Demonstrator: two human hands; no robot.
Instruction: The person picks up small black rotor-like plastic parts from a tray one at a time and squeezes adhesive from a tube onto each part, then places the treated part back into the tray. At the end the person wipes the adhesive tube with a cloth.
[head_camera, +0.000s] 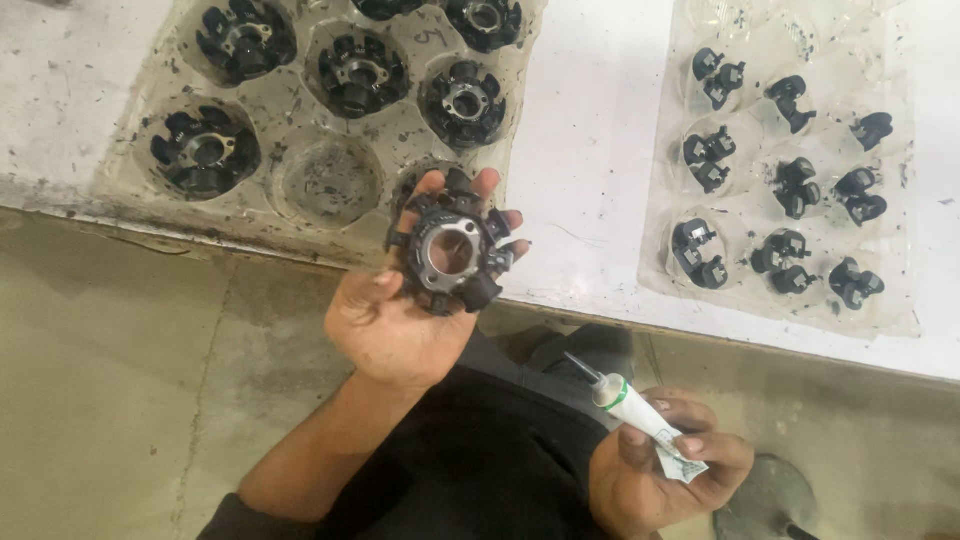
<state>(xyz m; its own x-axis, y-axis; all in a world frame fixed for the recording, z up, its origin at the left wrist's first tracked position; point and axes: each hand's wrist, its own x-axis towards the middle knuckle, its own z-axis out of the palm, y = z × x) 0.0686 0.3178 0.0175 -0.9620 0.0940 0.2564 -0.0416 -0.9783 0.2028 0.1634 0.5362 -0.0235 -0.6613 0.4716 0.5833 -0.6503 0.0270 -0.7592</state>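
Observation:
My left hand (395, 325) holds up a black ring-shaped part with radial teeth and a metal centre hub (452, 250), gripped by the fingertips over the table's front edge. Lower right, my right hand (665, 470) is closed around a small white tube with a green collar and a thin dark nozzle (625, 400), nozzle pointing up-left, apart from the ring part.
A clear plastic tray (330, 180) at the upper left holds several similar black ring parts, one pocket empty. A second clear tray (905, 250) at the right holds several small black clips. Both sit on a white table (590, 150); concrete floor (120, 380) below.

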